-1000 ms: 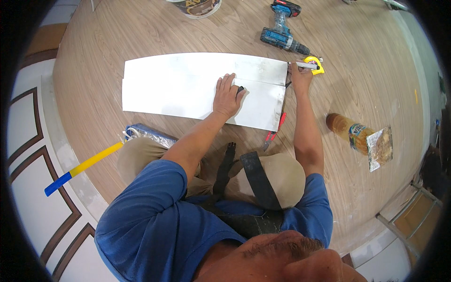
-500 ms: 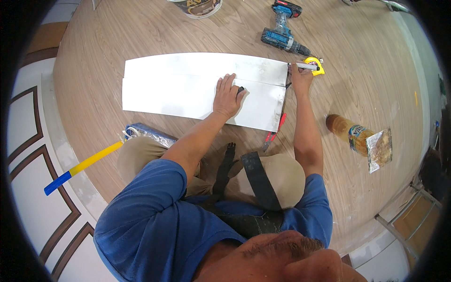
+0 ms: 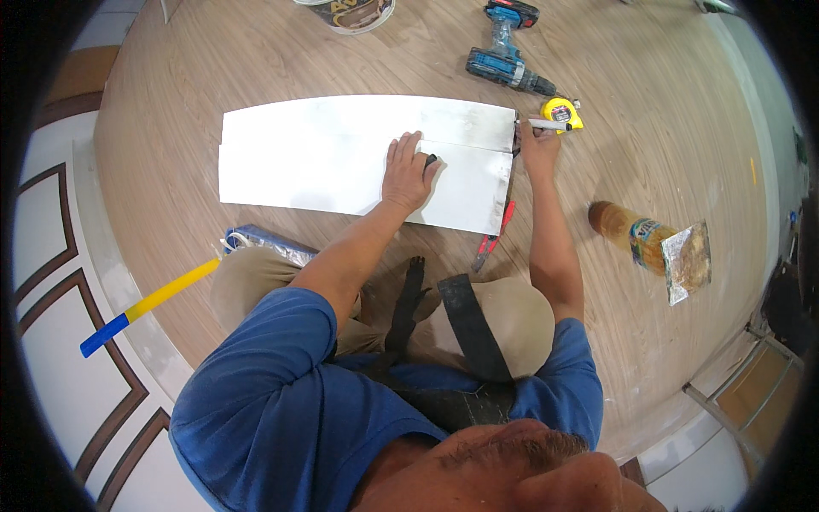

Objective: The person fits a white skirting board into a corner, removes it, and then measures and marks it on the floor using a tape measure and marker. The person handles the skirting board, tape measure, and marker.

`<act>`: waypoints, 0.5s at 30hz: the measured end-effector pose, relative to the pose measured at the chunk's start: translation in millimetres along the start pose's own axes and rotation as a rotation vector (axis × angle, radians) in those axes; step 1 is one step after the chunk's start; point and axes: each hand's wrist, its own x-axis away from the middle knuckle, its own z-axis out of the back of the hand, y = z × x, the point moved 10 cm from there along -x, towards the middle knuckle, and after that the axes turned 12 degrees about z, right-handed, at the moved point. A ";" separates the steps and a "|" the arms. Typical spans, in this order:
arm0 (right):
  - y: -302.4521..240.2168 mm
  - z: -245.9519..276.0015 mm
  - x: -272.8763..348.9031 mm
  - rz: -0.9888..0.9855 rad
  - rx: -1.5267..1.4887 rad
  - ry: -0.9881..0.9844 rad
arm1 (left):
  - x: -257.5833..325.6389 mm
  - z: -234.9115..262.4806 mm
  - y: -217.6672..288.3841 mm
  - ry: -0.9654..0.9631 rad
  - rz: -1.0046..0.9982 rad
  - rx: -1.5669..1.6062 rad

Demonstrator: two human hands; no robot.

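Two long white panels (image 3: 316, 162) lie edge to edge or overlapping on the floor; which of these I cannot tell. My left hand (image 3: 407, 177) presses on them with its fingers laid forward, and a small black cap (image 3: 431, 160) is tucked between thumb and forefinger. At the panels' right end my right hand (image 3: 539, 149) grips a marker (image 3: 548, 125) with a pale barrel, its dark end pointing right. The marker's other end is hidden by the fingers. A yellow tape measure (image 3: 560, 112) sits just beyond that hand.
A blue cordless drill (image 3: 503, 64) lies beyond the tape measure. Red-handled pliers (image 3: 495, 235) rest by the panels' near right corner. To the right is a bottle of brown liquid (image 3: 627, 232) with a stained square piece (image 3: 688, 263) against it. A bucket (image 3: 348, 13) stands at the far edge.
My right hand has shifted slightly nearer and left with the marker, showing more of the tape measure. My left hand stays on the panels. The whole view has shifted a little.
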 end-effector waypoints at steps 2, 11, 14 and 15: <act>-1.0 -2.3 -5.7 0.016 -0.009 0.003 | -0.3 -0.5 -1.3 -0.001 0.004 -0.004; 7.6 6.1 19.1 -0.016 -0.077 0.020 | -0.4 2.2 0.3 -0.008 0.008 0.003; -1.6 4.7 27.8 -0.022 -0.091 0.004 | 0.4 2.6 -1.2 -0.002 0.012 0.008; -3.1 6.3 28.0 -0.026 -0.062 -0.009 | 0.5 2.8 -0.8 0.007 0.008 0.012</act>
